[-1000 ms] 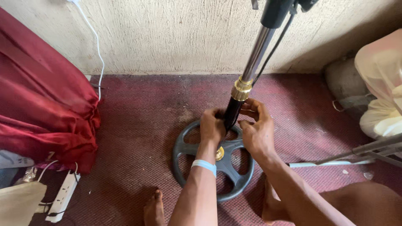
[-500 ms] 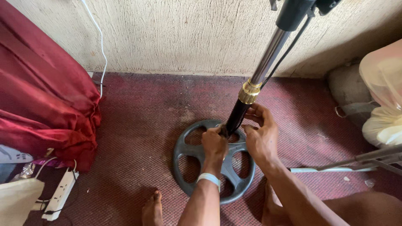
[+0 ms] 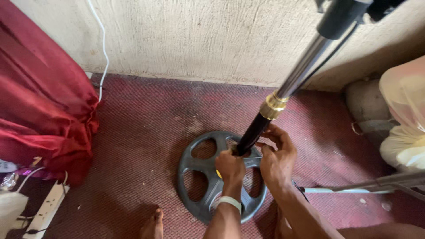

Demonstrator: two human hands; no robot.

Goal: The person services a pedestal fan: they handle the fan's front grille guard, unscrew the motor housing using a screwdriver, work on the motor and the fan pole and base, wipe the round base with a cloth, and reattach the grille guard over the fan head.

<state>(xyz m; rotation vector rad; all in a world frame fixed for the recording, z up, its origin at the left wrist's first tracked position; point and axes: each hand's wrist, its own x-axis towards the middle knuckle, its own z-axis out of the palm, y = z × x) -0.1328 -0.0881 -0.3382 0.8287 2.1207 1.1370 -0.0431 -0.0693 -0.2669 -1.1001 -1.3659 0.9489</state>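
On the red carpet by the wall, we've got the round grey base lying flat. Our left hand is clenched around the black foot of the pole at the base hub; right hand wraps it loosely just beside. Pole leans up right. Red curtain sits left.
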